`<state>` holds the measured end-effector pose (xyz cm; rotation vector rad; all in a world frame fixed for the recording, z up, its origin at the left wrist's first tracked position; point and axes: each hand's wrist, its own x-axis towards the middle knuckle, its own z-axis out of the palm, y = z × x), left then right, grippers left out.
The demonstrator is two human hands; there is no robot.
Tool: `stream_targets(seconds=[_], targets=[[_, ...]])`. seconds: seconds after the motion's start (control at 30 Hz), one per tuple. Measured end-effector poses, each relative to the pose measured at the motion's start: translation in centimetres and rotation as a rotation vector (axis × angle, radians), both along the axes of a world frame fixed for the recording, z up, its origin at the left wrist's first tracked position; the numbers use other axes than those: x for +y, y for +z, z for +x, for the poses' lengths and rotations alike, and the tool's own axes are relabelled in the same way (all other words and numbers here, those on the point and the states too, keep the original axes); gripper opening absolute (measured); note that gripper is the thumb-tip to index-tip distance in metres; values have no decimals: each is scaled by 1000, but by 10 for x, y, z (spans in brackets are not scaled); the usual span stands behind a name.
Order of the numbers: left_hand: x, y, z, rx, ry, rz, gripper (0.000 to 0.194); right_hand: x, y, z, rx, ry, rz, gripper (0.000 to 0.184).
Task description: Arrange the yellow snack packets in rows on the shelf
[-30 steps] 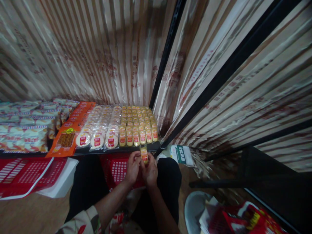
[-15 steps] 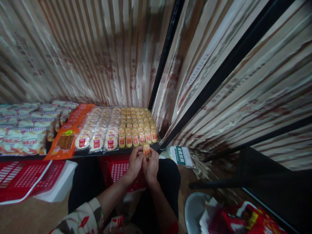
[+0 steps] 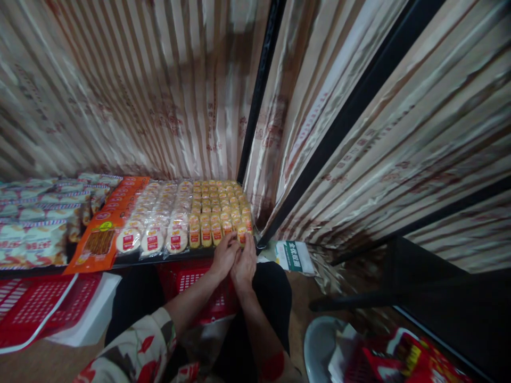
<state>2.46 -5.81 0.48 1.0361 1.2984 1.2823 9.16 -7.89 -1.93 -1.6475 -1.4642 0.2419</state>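
Close together at the shelf's front edge, my left hand [image 3: 224, 259] and my right hand [image 3: 245, 265] are both closed on a small yellow wrapped snack cake [image 3: 241, 234] with a red and white label. It stands upright against the front of the right-hand rows of matching yellow snack cakes [image 3: 205, 230]. Parts of my fingertips are hidden behind one another. Left of those rows are clear-wrapped round white crackers [image 3: 176, 240] with red labels, standing in several rows.
An orange snack bag [image 3: 97, 243] and white-blue snack packets [image 3: 46, 242] share the black shelf [image 3: 143, 260]. Red baskets [image 3: 43, 300] sit below. Black frame poles [image 3: 319, 159] slant before striped sheeting on my right. A grey basin [image 3: 319, 346] holds packaging near the floor.
Both hands have moved slightly forward with the snack cake, from in front of the shelf edge to against the front of the yellow rows. The view has shifted slightly.
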Motion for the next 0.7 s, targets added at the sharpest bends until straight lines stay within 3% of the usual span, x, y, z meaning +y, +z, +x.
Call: stream_targets(seconds=[0.23, 0.4, 0.6, 0.7], targets=[[7, 2, 7, -75, -33, -89, 28, 7, -14, 0, 47, -40, -29, 54], [10, 7, 16, -159, -71, -76, 23, 11, -16, 0, 52, -79, -11, 53], [-4, 17, 50, -202, -40, 1, 21, 19, -19, 0, 48, -104, -7, 55], [2, 21, 44, -205, -26, -7, 19, 23, -21, 1, 40, -91, -1, 56]])
